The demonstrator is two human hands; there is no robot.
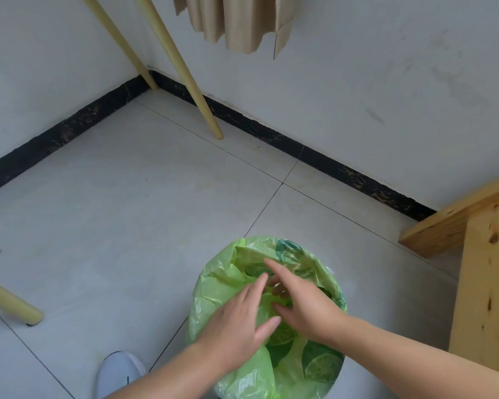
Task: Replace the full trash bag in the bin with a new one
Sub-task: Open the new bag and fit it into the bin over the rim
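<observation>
You're standing in the corner of a plain room in a home: pale floor tiles [127, 211], white walls [386, 67] with a dark skirting strip [271, 133], slim wooden legs [190, 76], a hanging beige curtain [236, 21], and pine furniture [484, 283] at your right.

Two bare forearms enter from the lower edge, with no sleeve, watch or bracelet showing on either up to the picture's border. The left hand [236, 318] and the right hand [303, 306] wear no gloves; whether any ring is worn cannot be made out. Near the bottom left, a white shoe [118, 372] with a rounded toe shows, a small dark mark on its side.
</observation>
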